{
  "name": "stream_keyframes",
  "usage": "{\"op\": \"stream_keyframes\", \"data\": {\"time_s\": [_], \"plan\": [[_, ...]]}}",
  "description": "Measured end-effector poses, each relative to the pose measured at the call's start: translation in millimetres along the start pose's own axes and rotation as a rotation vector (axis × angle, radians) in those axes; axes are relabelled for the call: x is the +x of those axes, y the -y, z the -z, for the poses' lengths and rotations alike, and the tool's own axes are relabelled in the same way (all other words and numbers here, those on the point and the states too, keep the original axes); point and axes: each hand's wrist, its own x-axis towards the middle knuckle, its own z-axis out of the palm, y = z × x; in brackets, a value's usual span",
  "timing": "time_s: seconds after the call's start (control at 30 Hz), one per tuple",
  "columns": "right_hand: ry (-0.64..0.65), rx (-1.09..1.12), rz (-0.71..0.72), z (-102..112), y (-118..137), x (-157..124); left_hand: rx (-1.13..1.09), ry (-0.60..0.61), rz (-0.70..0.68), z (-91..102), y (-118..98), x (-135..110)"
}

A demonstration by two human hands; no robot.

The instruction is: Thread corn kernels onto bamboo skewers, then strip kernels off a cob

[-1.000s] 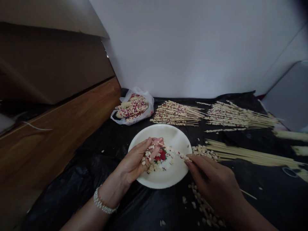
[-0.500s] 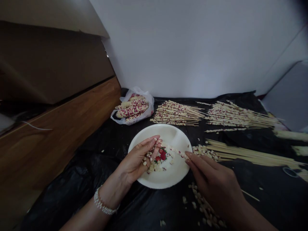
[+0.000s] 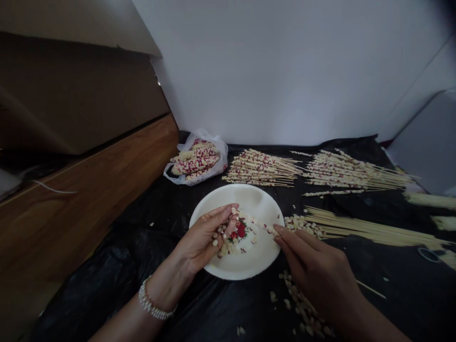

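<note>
Over a white bowl (image 3: 210, 202) with a red flower print, my left hand (image 3: 208, 232) cups several loose corn kernels (image 3: 218, 236). Its thumb and forefinger pinch at the tip of a skewer (image 3: 258, 222) threaded with pale and purple kernels. My right hand (image 3: 313, 261) grips that skewer past the threaded part, at the bowl's right rim. The skewer's thin bare end sticks out behind my right wrist. More kernels lie in the bottom of the bowl, partly hidden by my left hand.
Corn cobs (image 3: 195, 164) fill a plastic bag at the back left. Two piles of threaded skewers (image 3: 261, 167) lie along the back. Bare sticks (image 3: 370, 228) and a heap of kernels (image 3: 302, 225) are right of the bowl. Loose kernels (image 3: 306, 308) dot the black sheet (image 3: 199, 313).
My left thumb and forefinger have closed in slightly at the skewer's tip. My right hand and the bowl stay almost where they were.
</note>
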Motion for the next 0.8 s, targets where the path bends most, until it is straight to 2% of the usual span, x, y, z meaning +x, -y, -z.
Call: {"op": "stream_keyframes", "data": {"time_s": [0.27,0.43,0.8], "plan": [[-0.068,-0.038,0.048,-2.8,-1.8,-3.1,0.010,-0.012,-0.010,1.2,-1.4,0.1],[-0.072,-0.039,0.051,-1.6,0.5,-4.5,0.046,0.031,-0.016,4.6,-0.3,2.5],[-0.090,-0.020,0.091,-4.7,4.6,-4.0,0.115,0.040,-0.003,0.5,5.2,-1.1]]}}
